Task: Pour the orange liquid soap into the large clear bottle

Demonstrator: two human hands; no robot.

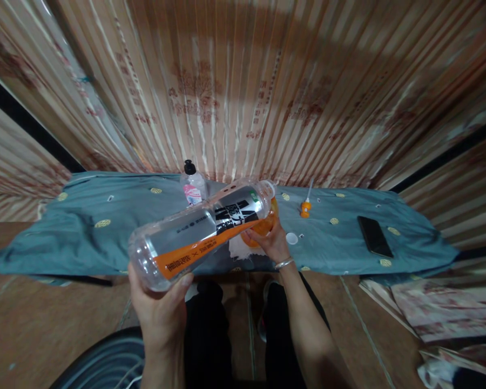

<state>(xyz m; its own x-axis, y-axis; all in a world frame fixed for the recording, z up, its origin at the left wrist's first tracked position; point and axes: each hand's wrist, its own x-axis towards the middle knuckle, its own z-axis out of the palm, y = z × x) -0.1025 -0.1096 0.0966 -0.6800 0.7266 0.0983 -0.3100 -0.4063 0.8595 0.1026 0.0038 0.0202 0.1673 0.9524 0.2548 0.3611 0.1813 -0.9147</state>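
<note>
A large clear plastic bottle (202,229) with an orange and black label is tilted, its neck up to the right. Its base rests in my left hand (157,297), fingers and thumb wrapped round it. My right hand (273,243) is closed round an orange bottle (253,236), partly hidden behind the clear bottle's neck. The clear bottle's mouth is close to the orange bottle's top; I cannot tell whether they touch. Crumpled white tissue (245,250) lies under the orange bottle. An orange pump top (305,208) with a pale tube is on the cloth to the right.
A clear bottle with a black cap (191,186) stands behind at the left. A white round cap (291,238) and a black phone (375,236) lie on the teal cloth (105,200). Patterned curtains (235,97) hang behind. At the lower left is a dark round object (105,359).
</note>
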